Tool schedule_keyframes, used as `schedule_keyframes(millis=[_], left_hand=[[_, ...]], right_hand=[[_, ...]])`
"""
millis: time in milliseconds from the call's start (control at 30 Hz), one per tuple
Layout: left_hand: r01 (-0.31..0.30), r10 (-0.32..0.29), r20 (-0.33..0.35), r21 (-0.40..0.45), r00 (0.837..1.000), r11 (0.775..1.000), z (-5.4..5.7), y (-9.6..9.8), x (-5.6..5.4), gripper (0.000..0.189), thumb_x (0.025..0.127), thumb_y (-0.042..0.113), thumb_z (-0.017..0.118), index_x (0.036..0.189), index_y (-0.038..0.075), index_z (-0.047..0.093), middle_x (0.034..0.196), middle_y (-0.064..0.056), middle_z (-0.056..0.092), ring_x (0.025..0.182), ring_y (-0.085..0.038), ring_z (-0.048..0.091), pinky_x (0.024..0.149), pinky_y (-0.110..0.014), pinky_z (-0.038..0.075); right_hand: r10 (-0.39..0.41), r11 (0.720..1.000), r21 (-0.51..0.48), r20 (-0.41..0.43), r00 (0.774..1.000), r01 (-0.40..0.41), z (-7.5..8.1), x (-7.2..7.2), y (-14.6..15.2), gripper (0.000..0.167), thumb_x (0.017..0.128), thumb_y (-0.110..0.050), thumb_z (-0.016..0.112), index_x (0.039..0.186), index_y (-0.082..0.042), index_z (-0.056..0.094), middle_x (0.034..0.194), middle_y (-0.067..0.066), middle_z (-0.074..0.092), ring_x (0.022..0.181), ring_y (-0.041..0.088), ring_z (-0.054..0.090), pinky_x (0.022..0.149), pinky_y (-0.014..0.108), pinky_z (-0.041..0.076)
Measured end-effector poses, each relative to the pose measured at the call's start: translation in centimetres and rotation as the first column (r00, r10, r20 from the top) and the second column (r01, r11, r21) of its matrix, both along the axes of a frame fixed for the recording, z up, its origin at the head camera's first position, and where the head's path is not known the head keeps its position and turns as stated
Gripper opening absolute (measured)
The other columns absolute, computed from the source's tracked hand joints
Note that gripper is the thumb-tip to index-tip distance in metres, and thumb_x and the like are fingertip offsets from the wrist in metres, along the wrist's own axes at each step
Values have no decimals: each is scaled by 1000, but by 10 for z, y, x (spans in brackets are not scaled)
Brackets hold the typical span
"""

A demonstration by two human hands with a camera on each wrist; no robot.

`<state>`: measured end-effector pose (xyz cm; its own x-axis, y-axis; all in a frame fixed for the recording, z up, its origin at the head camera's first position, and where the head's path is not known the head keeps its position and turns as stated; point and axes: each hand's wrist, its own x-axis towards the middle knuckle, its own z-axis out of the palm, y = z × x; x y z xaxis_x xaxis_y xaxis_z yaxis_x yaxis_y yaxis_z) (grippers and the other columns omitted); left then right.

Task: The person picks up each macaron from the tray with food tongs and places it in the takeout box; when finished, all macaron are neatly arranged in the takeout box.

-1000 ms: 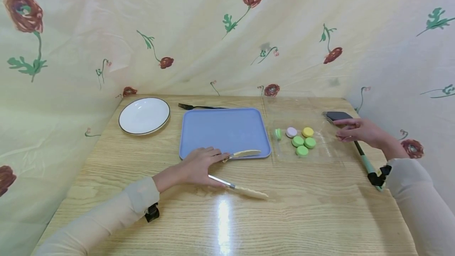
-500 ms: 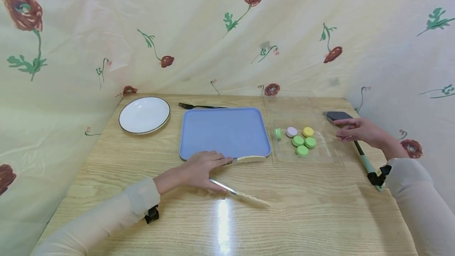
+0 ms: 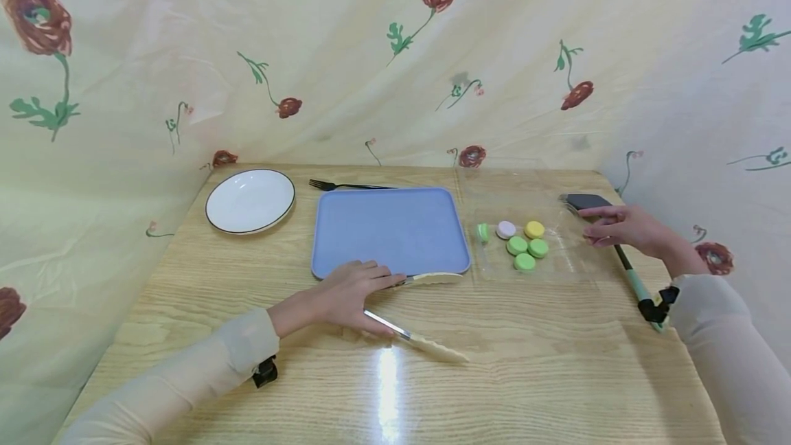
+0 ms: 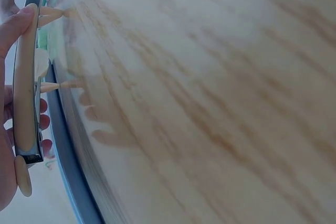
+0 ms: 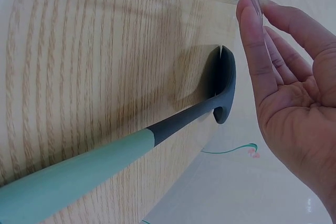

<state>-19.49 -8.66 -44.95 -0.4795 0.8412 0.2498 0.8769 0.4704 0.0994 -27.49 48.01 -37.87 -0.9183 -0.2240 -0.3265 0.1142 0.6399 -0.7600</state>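
Note:
My left hand (image 3: 352, 297) holds a pair of tongs (image 3: 386, 323) with cream-coloured ends, its two arms spread apart. In the left wrist view the thumb lies along one arm of the tongs (image 4: 25, 82) and fingertips show behind it. One cream end lies by the front rim of a blue tray (image 3: 392, 225), the other nearer me. With my right hand (image 3: 630, 229) I pinch the right edge of an open clear plastic box (image 3: 565, 253). Inside it are several green macarons (image 3: 537, 248), a yellow macaron (image 3: 534, 229) and a lavender macaron (image 3: 506, 230); one green macaron stands on edge.
A spatula (image 3: 636, 283) with a mint handle and dark head lies beneath and beside my right hand. At the back left stands a white plate (image 3: 250, 201) with a dark rim. Behind the tray lies a black fork (image 3: 346, 186). A floral cloth (image 3: 346, 60) hangs around the table.
The tongs' arms have spread wider: the far end shifted right to the tray's front edge, the near end came closer to me. My right hand has stayed at the box.

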Motion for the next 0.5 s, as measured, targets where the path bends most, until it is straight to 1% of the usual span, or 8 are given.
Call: schedule_keyframes(millis=[100,200,333,433,500], left_hand=[[-10,10,-7,-19,1000,1000,1,1,0,92,76,77,70,147,19,57,119,6,66,97,-12,60,69,-23,45],[-18,17,-19,-42,1000,999,2,1,0,92,76,78,69,147,20,57,119,6,66,97,-11,60,68,-23,44],[-23,22,-21,-62,1000,998,4,2,0,93,76,80,67,148,21,56,120,7,65,98,-11,59,69,-23,44],[-31,30,-14,-78,999,996,5,2,0,94,76,81,67,148,22,55,121,7,65,99,-11,59,70,-24,46],[-37,36,-9,-88,999,995,6,2,0,94,76,81,67,149,23,54,122,6,65,101,-12,60,71,-25,47]], right_hand=[[0,1000,-4,-1,1000,0,0,0,0,35,103,-15,62,137,-18,57,104,-1,78,94,14,75,82,32,61],[-1,1000,-8,2,1000,1,0,0,0,32,103,-14,62,133,-23,59,103,-1,78,94,14,75,82,32,61],[-1,1000,-8,10,1000,1,1,0,0,29,102,-15,63,125,-34,60,103,-2,78,94,13,75,83,32,61],[1,1000,-7,6,1000,-1,1,1,0,30,102,-15,63,119,-39,60,103,-2,78,94,14,75,83,32,61],[1,1000,-9,2,1000,-1,2,1,0,30,102,-15,63,120,-38,61,103,-2,78,93,14,75,83,32,61]])
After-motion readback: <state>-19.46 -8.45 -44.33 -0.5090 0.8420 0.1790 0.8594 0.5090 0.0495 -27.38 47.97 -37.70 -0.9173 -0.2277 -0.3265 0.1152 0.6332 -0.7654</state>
